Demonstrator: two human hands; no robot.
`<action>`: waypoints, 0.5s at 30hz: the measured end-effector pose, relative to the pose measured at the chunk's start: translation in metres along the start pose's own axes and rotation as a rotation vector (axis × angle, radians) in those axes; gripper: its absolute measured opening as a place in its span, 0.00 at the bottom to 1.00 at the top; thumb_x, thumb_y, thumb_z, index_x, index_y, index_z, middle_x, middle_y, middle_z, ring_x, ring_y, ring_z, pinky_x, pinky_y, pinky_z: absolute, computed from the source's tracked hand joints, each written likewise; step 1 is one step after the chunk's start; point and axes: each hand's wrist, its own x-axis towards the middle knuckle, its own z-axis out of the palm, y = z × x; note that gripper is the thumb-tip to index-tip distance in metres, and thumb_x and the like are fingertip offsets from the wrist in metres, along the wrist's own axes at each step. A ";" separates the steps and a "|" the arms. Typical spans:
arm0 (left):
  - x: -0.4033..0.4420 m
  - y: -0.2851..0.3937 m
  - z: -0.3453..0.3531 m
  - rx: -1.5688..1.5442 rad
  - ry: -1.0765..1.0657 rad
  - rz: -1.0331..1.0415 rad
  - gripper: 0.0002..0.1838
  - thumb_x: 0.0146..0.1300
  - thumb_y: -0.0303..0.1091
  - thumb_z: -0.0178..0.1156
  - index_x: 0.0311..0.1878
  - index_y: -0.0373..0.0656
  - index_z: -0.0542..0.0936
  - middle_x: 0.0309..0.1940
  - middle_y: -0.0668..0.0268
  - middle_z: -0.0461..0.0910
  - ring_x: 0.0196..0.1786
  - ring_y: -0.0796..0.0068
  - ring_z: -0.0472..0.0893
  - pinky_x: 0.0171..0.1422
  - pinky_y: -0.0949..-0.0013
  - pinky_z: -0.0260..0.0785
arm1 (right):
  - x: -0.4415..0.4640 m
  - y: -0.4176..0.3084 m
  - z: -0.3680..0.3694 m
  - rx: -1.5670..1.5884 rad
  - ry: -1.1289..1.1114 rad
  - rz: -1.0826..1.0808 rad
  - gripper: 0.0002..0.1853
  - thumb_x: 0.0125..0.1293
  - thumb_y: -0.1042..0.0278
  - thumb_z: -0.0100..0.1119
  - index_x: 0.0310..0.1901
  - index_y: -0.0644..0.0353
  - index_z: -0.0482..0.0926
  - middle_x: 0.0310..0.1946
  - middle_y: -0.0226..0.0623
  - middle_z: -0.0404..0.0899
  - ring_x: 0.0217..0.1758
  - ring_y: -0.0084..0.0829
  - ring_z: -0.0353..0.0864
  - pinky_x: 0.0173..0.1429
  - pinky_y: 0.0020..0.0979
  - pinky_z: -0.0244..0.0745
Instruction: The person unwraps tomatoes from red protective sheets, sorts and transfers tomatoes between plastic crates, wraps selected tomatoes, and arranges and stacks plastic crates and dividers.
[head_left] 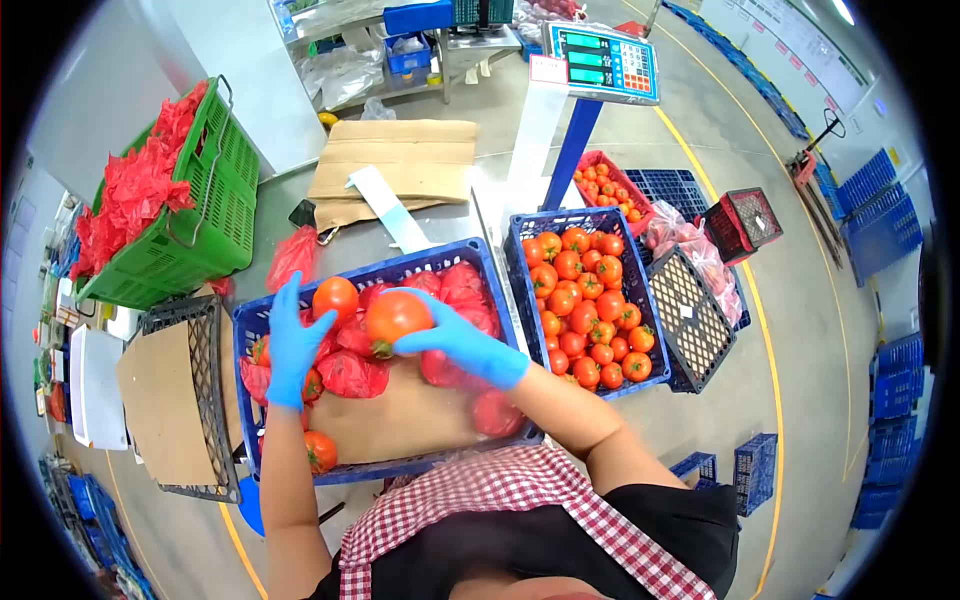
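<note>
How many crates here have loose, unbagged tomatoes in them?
3. One blue crate is right in front of the person, a second blue crate is to its right, and a red crate lies just beyond the second. Others may be hidden.

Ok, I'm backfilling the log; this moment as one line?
left hand: beside tomato | right hand: holding another tomato | under both: blue crate with red bags, cardboard | alongside: crate of loose tomatoes
</note>
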 end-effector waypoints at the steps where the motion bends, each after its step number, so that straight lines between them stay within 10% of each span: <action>1: -0.004 -0.011 0.018 -0.064 -0.049 -0.105 0.38 0.49 0.38 0.69 0.64 0.42 0.65 0.52 0.56 0.76 0.52 0.55 0.77 0.57 0.61 0.69 | -0.011 -0.007 -0.009 0.175 0.021 0.039 0.38 0.52 0.58 0.66 0.64 0.59 0.61 0.58 0.40 0.69 0.60 0.35 0.70 0.64 0.39 0.66; 8: 0.004 0.032 0.032 -0.053 -0.231 -0.395 0.38 0.39 0.40 0.75 0.57 0.44 0.72 0.46 0.56 0.79 0.49 0.56 0.79 0.53 0.62 0.70 | -0.100 -0.014 -0.088 0.892 0.182 -0.084 0.47 0.52 0.41 0.63 0.67 0.58 0.55 0.66 0.48 0.59 0.68 0.50 0.59 0.69 0.53 0.56; 15: 0.017 0.200 0.066 -0.445 -0.255 -0.041 0.37 0.44 0.39 0.74 0.58 0.39 0.71 0.46 0.55 0.79 0.48 0.62 0.80 0.51 0.64 0.72 | -0.096 0.005 -0.093 1.139 0.250 -0.174 0.50 0.50 0.24 0.48 0.67 0.54 0.57 0.68 0.48 0.54 0.71 0.53 0.50 0.70 0.62 0.43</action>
